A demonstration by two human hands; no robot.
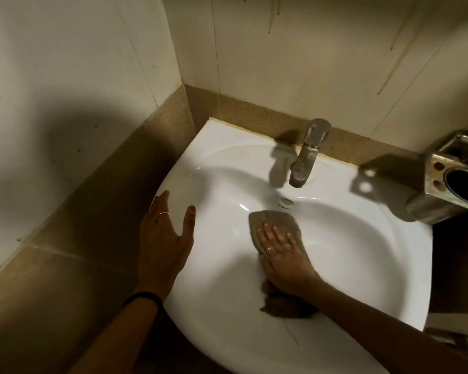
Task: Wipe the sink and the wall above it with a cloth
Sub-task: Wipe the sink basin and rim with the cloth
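A white ceramic sink (362,265) fills the middle of the head view. A brown cloth (273,221) lies in the basin, below the overflow hole. My right hand (283,255) presses flat on the cloth with straight fingers; part of the cloth trails under my wrist toward the front rim. My left hand (165,236) rests on the sink's left rim, fingers spread and relaxed, holding nothing. The pale tiled wall (308,63) above the sink shows dark drip streaks.
A metal tap (307,155) stands at the back of the sink, its spout over the basin. A steel holder (454,179) with round holes is mounted at the right. A brown tile band runs along the wall, and the side wall (65,76) stands close on the left.
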